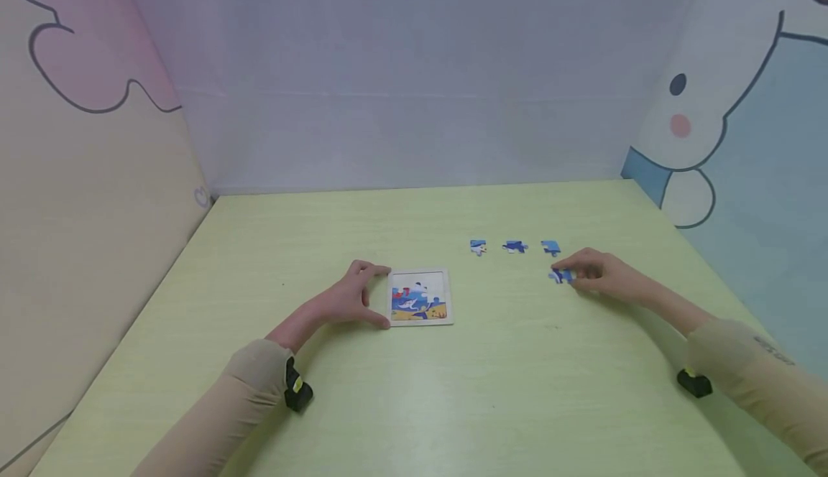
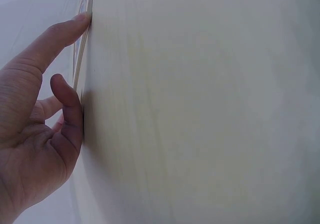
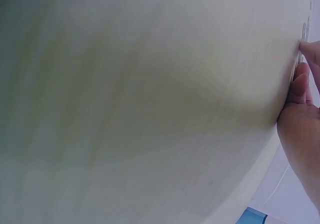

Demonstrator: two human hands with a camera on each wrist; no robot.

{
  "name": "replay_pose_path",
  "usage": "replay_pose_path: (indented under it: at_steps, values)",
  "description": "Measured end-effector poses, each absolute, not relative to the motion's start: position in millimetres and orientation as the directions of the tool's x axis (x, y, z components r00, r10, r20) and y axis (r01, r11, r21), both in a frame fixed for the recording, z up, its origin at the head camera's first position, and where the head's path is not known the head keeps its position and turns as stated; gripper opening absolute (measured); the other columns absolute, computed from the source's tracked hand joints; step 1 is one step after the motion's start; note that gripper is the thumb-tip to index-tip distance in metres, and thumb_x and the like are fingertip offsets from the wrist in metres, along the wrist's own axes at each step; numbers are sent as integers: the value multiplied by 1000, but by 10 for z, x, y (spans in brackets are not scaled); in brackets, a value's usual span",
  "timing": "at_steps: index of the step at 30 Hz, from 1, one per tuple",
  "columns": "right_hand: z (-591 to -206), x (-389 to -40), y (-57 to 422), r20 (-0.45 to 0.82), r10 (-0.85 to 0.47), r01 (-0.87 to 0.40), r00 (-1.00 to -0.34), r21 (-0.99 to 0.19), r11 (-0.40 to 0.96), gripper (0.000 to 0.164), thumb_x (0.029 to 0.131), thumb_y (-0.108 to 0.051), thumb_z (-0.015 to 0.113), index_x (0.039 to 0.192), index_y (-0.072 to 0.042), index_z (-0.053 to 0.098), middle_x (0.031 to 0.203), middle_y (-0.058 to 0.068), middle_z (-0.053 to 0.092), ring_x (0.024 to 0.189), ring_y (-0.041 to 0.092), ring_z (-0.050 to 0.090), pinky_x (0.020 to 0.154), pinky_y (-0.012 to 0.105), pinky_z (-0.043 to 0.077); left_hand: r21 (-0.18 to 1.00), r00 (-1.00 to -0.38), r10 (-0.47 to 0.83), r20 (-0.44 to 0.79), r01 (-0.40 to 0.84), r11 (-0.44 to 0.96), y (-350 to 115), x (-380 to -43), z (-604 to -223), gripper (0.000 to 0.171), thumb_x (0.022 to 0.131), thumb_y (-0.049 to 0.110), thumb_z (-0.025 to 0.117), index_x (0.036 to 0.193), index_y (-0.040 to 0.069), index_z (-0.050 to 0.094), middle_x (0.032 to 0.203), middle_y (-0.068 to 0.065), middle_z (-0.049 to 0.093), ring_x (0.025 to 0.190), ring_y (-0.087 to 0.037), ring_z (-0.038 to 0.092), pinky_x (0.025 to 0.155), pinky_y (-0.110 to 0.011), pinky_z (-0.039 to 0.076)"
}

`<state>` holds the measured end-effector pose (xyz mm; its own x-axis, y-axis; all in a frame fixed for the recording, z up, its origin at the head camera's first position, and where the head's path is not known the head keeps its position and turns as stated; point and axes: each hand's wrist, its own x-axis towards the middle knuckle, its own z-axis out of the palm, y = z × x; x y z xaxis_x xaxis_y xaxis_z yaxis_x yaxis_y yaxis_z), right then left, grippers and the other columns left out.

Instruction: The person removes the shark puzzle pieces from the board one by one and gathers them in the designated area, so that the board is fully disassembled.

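Observation:
A small square jigsaw board (image 1: pixel 420 322) with a pale rim lies on the table, part of its sea picture filled in and the upper part bare. My left hand (image 1: pixel 349 296) holds it by the left side, index finger at the far corner and thumb at the near one. In the left wrist view, the thumb of the left hand (image 2: pixel 42 104) touches the board's edge (image 2: pixel 83 44). To the right, my right hand (image 1: pixel 611 276) pinches a blue and white puzzle piece (image 1: pixel 560 276) at table level. The right wrist view shows the right hand (image 3: pixel 305 104) low over the table, the piece barely visible.
Three loose puzzle pieces lie in a row beyond the right hand: a left one (image 1: pixel 478 247), a middle one (image 1: pixel 514 246) and a right one (image 1: pixel 550 247). The pale yellow-green table (image 1: pixel 414 405) meets a hanging white cloth (image 1: pixel 414 82) and cartoon-printed side walls.

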<state>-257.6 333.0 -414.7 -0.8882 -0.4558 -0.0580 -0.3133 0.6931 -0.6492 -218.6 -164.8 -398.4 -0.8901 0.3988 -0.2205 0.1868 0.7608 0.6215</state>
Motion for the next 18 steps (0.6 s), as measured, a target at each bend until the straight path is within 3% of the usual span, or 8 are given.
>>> replay_pose_path:
  at_steps: [12, 18]
  values:
    - [-4164, -2609, 3323, -82, -409, -277, -909, -613, 740, 36, 95, -15, 64, 131, -19, 65, 121, 8, 60, 90, 13, 48, 75, 22, 42, 619, -891, 397, -221, 187, 763, -1647, -2183, -3976, 98, 70, 36, 89, 152, 18, 37, 145, -14, 28, 77, -17, 48, 68, -28, 39]
    - [-4152, -2599, 3328, -71, -426, -292, -902, -627, 722, 36, 94, -16, 65, 131, -15, 65, 117, 9, 59, 88, 12, 46, 72, 22, 40, 621, -889, 400, -221, 188, 761, -1650, -2191, -3985, 99, 70, 37, 89, 152, 18, 37, 144, -14, 28, 77, -16, 47, 68, -27, 39]
